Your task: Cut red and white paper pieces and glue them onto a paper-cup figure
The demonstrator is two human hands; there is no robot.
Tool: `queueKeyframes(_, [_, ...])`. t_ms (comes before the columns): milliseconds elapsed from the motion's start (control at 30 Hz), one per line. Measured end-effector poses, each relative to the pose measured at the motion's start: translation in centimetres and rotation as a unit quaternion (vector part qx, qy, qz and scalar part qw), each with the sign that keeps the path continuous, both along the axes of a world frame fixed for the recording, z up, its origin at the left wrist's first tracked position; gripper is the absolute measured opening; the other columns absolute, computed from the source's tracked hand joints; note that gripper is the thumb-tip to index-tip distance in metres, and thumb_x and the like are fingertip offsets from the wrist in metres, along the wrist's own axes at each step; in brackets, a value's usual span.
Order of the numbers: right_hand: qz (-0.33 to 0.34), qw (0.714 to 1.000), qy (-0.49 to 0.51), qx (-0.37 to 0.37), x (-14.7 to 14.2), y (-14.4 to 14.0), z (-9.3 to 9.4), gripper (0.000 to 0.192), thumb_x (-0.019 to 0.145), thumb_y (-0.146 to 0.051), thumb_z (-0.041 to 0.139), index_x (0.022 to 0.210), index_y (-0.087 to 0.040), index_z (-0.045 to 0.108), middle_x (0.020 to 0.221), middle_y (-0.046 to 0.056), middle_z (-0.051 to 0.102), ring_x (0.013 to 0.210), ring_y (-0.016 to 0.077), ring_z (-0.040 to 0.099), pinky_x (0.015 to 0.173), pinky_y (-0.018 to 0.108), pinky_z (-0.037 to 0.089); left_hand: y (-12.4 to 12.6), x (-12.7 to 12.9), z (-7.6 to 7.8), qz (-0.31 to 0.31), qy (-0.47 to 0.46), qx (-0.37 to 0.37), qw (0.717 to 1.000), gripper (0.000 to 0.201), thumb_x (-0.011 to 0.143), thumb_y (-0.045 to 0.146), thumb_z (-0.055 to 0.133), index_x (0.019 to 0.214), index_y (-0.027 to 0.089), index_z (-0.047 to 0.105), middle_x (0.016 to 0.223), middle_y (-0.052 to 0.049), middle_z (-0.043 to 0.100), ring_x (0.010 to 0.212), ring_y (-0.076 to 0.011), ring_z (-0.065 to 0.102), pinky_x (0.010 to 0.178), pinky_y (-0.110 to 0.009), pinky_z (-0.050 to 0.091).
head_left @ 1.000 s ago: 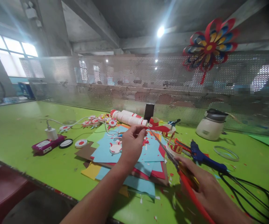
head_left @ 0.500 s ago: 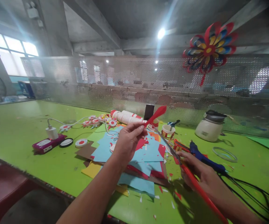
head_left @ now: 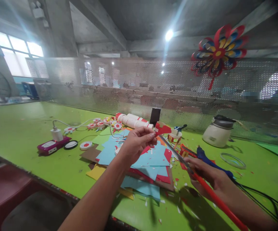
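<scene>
Bright green counter (head_left: 21, 128) fronts a grey perforated metal screen (head_left: 177, 77). The left hand (head_left: 140, 142) pinches a red paper piece (head_left: 163, 129) at its two o'clock; the right hand (head_left: 207, 171), at the left's four o'clock, grips red-handled metal scissors (head_left: 210, 191).

- The right hand (head_left: 208, 175) covers much of the handles of the scissors (head_left: 211, 192), and the red handle is cut by the bottom edge.
- The fingers of the left hand (head_left: 141, 141) hide one end of the red paper piece (head_left: 163, 129); whether the scissors touch it, I cannot tell.
- The maroon chair (head_left: 9, 189) is cut at left.
- Behind the mesh panel (head_left: 129, 80), the shapes (head_left: 172, 102) are too blurred for naming.
- Many paper scraps (head_left: 162, 201) are too small to know their forms.
</scene>
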State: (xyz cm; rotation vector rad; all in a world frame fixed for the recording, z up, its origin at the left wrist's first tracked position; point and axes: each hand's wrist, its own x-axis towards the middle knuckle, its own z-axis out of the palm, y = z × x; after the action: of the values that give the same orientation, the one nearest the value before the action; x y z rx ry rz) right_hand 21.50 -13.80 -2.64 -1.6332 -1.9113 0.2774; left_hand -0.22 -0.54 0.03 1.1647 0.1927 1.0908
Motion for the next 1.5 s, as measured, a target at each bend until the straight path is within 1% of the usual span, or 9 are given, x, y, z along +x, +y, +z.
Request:
queueKeyframes(167, [-0.006,1.000,-0.021,0.018,0.9,-0.4,-0.1,0.048,0.077,-0.034,0.062,0.124,-0.024,0.057,0.127,0.009,0.058,0.115,0.0291,0.054,0.096,0.042,0.045,0.0,-0.4,0.3,-0.009,0.021,0.002,1.000,0.016,0.065,0.023,0.073,0.068,0.013,0.061,0.059,-0.001,0.058,0.054,-0.0095,0.053,0.055,-0.024,0.039])
queueKeyframes(300, [-0.004,1.000,-0.012,0.006,1.3,-0.5,-0.2,0.050,0.078,-0.040,0.060,0.124,-0.022,0.057,0.127,0.009,0.058,0.112,0.0292,0.056,0.094,0.040,0.047,-0.2,-0.3,0.4,-0.005,0.017,0.004,1.000,0.015,0.062,0.019,0.074,0.067,0.013,0.061,0.058,-0.002,0.057,0.053,-0.0098,0.053,0.053,-0.024,0.038])
queueKeyframes(500, [-0.004,1.000,0.008,0.021,1.2,-0.8,-0.1,0.047,0.077,-0.039,0.062,0.121,-0.023,0.060,0.126,0.008,0.059,0.112,0.0297,0.057,0.091,0.037,0.050,-0.4,-0.6,0.5,-0.003,0.026,0.038,0.999,0.011,0.068,0.022,0.071,0.069,0.014,0.064,0.060,-0.002,0.059,0.053,-0.0087,0.053,0.053,-0.023,0.038])
queueKeyframes(700, [-0.014,0.999,-0.022,0.033,1.6,-1.0,-0.5,0.050,0.076,-0.043,0.062,0.123,-0.026,0.058,0.125,0.007,0.059,0.112,0.0284,0.057,0.094,0.038,0.047,-0.6,-0.8,0.9,-0.009,0.041,0.051,0.998,0.015,0.065,0.025,0.074,0.069,0.015,0.064,0.058,-0.002,0.059,0.052,-0.0093,0.053,0.052,-0.023,0.038])
queueKeyframes(933, [-0.020,0.997,-0.055,0.058,0.8,-1.2,0.6,0.050,0.074,-0.046,0.062,0.119,-0.024,0.062,0.117,0.009,0.065,0.103,0.0282,0.063,0.087,0.040,0.052,-0.7,-0.8,0.9,-0.008,0.043,0.053,0.998,0.011,0.067,0.023,0.072,0.068,0.015,0.064,0.058,-0.002,0.059,0.051,-0.0086,0.052,0.051,-0.022,0.036])
queueKeyframes(1100, [-0.012,0.994,-0.071,0.077,0.0,-1.2,1.3,0.050,0.071,-0.042,0.066,0.117,-0.023,0.063,0.113,0.009,0.067,0.097,0.0277,0.065,0.083,0.039,0.054,-0.5,-0.6,0.6,0.006,0.037,0.053,0.998,0.009,0.068,0.021,0.071,0.068,0.016,0.064,0.059,-0.001,0.059,0.051,-0.0075,0.051,0.052,-0.022,0.037])
queueKeyframes(1233, [-0.014,0.993,-0.078,0.082,-0.5,-1.3,1.5,0.048,0.071,-0.041,0.066,0.115,-0.021,0.064,0.111,0.010,0.068,0.095,0.0276,0.066,0.080,0.038,0.056,-0.5,-0.5,0.6,0.000,0.038,0.041,0.998,0.009,0.068,0.021,0.070,0.069,0.015,0.063,0.059,-0.001,0.058,0.051,-0.0080,0.051,0.050,-0.022,0.038])
queueKeyframes(1367, [-0.017,0.994,-0.068,0.084,-0.2,-1.2,1.2,0.046,0.073,-0.036,0.063,0.116,-0.021,0.064,0.114,0.009,0.066,0.098,0.0279,0.065,0.084,0.038,0.054,-0.6,-0.6,0.7,-0.001,0.033,0.038,0.999,0.011,0.068,0.020,0.071,0.070,0.014,0.063,0.060,-0.002,0.060,0.054,-0.0092,0.055,0.053,-0.023,0.040])
queueKeyframes(1500, [-0.053,0.994,-0.063,0.075,0.8,-0.2,0.5,0.047,0.073,-0.028,0.058,0.118,-0.018,0.062,0.118,0.009,0.064,0.101,0.0288,0.063,0.088,0.039,0.051,-0.3,-0.6,0.5,-0.009,0.026,0.034,0.999,0.009,0.071,0.019,0.069,0.075,0.012,0.064,0.063,-0.003,0.063,0.059,-0.0095,0.057,0.057,-0.022,0.042])
